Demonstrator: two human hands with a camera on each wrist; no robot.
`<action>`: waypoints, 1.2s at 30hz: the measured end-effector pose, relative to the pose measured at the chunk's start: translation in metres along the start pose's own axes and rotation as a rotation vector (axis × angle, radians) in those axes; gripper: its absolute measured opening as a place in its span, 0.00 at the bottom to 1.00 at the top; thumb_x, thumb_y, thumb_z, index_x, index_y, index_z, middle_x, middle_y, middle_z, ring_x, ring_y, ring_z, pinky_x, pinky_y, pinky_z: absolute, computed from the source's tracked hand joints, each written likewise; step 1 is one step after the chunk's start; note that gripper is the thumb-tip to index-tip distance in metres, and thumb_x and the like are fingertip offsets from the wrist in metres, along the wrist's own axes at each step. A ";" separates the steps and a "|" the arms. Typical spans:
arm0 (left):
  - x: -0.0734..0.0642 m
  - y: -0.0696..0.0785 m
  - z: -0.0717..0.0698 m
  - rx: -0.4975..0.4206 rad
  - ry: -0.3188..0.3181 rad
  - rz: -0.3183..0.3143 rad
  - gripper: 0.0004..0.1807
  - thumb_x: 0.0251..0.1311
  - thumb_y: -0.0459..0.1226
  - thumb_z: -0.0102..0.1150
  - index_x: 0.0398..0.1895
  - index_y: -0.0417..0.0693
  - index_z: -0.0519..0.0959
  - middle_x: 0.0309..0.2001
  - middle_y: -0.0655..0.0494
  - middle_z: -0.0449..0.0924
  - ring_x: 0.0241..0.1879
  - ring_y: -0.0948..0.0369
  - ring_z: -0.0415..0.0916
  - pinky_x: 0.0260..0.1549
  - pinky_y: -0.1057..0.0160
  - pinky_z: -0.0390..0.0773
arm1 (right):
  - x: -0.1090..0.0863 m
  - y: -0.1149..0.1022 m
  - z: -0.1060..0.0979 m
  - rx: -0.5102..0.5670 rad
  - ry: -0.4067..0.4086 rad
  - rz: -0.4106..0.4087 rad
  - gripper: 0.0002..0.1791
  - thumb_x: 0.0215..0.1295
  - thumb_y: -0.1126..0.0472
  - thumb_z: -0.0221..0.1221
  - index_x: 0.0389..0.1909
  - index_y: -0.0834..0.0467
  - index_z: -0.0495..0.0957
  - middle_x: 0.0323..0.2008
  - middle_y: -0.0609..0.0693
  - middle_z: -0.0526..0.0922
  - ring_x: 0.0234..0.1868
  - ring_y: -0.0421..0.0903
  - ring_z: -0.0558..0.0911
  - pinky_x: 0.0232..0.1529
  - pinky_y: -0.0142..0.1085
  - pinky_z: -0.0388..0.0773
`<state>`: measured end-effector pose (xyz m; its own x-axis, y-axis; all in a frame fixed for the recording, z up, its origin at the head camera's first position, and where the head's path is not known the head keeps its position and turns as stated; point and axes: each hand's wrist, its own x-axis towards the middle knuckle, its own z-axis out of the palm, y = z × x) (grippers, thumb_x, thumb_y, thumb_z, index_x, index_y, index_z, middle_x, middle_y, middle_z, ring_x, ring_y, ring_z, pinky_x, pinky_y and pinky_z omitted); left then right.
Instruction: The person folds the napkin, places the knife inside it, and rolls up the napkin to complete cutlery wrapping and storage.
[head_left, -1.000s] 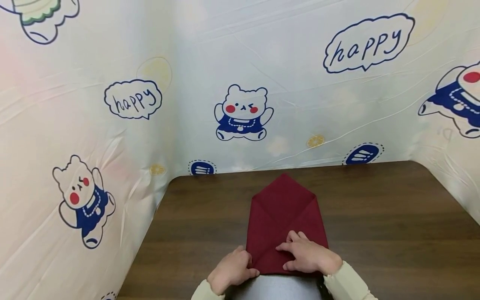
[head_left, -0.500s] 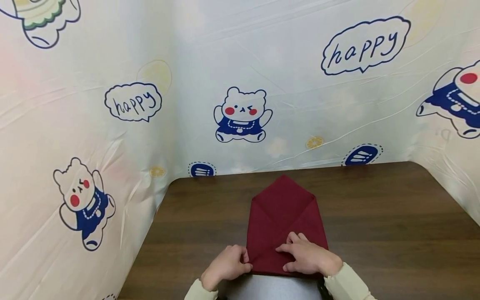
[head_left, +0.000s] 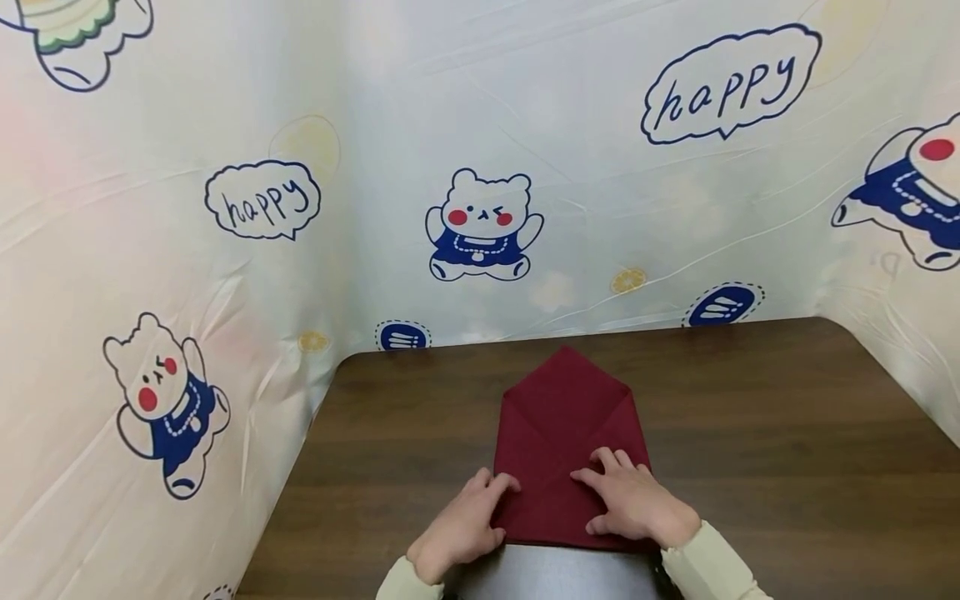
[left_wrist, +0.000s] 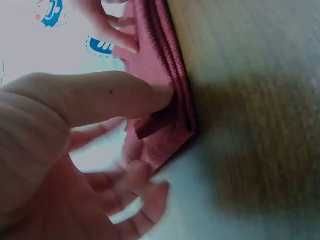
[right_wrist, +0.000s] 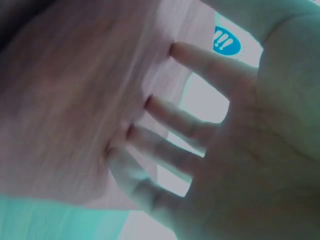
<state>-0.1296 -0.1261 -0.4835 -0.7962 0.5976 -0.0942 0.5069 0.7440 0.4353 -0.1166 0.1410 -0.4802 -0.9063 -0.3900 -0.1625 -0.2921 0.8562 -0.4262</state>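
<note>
A dark red folded cloth [head_left: 562, 417] lies on the wooden table with its pointed end away from me, crossed by diagonal creases. At its near left corner is my left hand [head_left: 462, 523], the thumb by the front edge and the index finger over the top. The left wrist view shows that thumb against the stacked layers of the cloth [left_wrist: 160, 60], beside a small dark fold; the other fingers are blurred. My right hand [head_left: 637, 502] rests on the cloth's right side with spread fingers. In the right wrist view its fingertips [right_wrist: 150, 102] press into the fabric.
The brown wooden table [head_left: 390, 450] extends on both sides of the cloth. A smooth grey surface [head_left: 555, 573] sits at the near edge between my forearms. Printed curtains [head_left: 585, 233] with bears and "happy" bubbles enclose the back and sides.
My left hand first shifts left along the near corner, then its fingers move up onto the cloth. The right hand has slid slightly right and away from me. The cloth keeps its shape.
</note>
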 end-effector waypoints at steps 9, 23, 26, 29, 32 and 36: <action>0.001 -0.002 0.002 -0.030 -0.069 0.079 0.11 0.59 0.31 0.59 0.38 0.56 0.85 0.35 0.67 0.68 0.33 0.74 0.67 0.38 0.74 0.71 | 0.002 0.029 -0.016 0.046 -0.057 0.082 0.39 0.55 0.50 0.67 0.64 0.67 0.69 0.70 0.65 0.61 0.71 0.66 0.59 0.59 0.68 0.60; 0.002 -0.017 0.002 -0.137 -0.042 -0.057 0.07 0.57 0.38 0.65 0.27 0.55 0.75 0.32 0.62 0.65 0.30 0.69 0.61 0.32 0.71 0.68 | 0.021 0.070 -0.033 0.002 -0.021 0.095 0.41 0.59 0.50 0.64 0.67 0.69 0.64 0.70 0.67 0.59 0.68 0.75 0.57 0.59 0.67 0.62; 0.002 -0.017 0.000 -0.125 -0.027 -0.038 0.08 0.55 0.38 0.67 0.34 0.54 0.77 0.37 0.61 0.66 0.36 0.67 0.64 0.37 0.69 0.70 | 0.023 0.073 -0.035 -0.020 -0.010 0.095 0.41 0.58 0.49 0.64 0.67 0.69 0.64 0.70 0.66 0.61 0.67 0.74 0.59 0.59 0.65 0.63; 0.002 -0.016 -0.001 -0.100 -0.018 -0.017 0.12 0.55 0.38 0.67 0.43 0.55 0.79 0.47 0.58 0.69 0.46 0.61 0.67 0.46 0.61 0.72 | 0.024 0.074 -0.034 -0.053 0.007 0.095 0.41 0.58 0.49 0.63 0.67 0.68 0.64 0.70 0.65 0.61 0.66 0.72 0.62 0.58 0.65 0.65; 0.003 -0.017 -0.001 -0.084 -0.032 -0.010 0.20 0.55 0.38 0.66 0.53 0.54 0.78 0.62 0.53 0.67 0.62 0.51 0.64 0.55 0.45 0.68 | 0.024 0.075 -0.033 -0.073 0.019 0.097 0.41 0.59 0.48 0.63 0.67 0.68 0.64 0.69 0.64 0.62 0.65 0.70 0.63 0.56 0.65 0.66; 0.006 -0.020 -0.003 -0.078 -0.085 -0.037 0.27 0.56 0.41 0.66 0.61 0.54 0.75 0.72 0.52 0.60 0.71 0.44 0.55 0.58 0.34 0.61 | 0.023 0.076 -0.033 -0.079 0.026 0.099 0.42 0.59 0.46 0.63 0.67 0.68 0.64 0.70 0.64 0.61 0.65 0.70 0.63 0.55 0.65 0.66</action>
<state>-0.1457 -0.1377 -0.4900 -0.7816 0.5955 -0.1857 0.4476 0.7428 0.4978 -0.1697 0.2086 -0.4873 -0.9393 -0.2941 -0.1769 -0.2228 0.9147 -0.3373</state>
